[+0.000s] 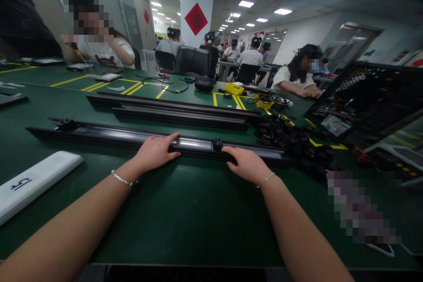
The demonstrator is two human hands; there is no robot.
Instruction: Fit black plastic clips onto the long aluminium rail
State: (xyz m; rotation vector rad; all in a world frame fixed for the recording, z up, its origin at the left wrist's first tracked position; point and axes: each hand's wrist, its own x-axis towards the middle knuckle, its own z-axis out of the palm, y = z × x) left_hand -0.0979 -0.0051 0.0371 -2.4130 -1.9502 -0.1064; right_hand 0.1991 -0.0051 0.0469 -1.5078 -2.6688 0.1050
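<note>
Rail (132,137), long, black, glossy, is lying across the counter (185,211); your left hand (155,152) and right hand (246,165) are resting flat on it, bare green counter nearside.

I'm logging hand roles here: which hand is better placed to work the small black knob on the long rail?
Likely the right hand: its fingers lie on the long rail right beside the small black knob. The left hand rests on the rail farther away.

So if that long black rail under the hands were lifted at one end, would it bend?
Probably not much: the long black rail looks like a rigid metal profile, with a glossy strip. Its flat-sided shape suggests it would slide, not roll. Being so long, it would likely swing awkwardly if lifted by one hand.
</note>
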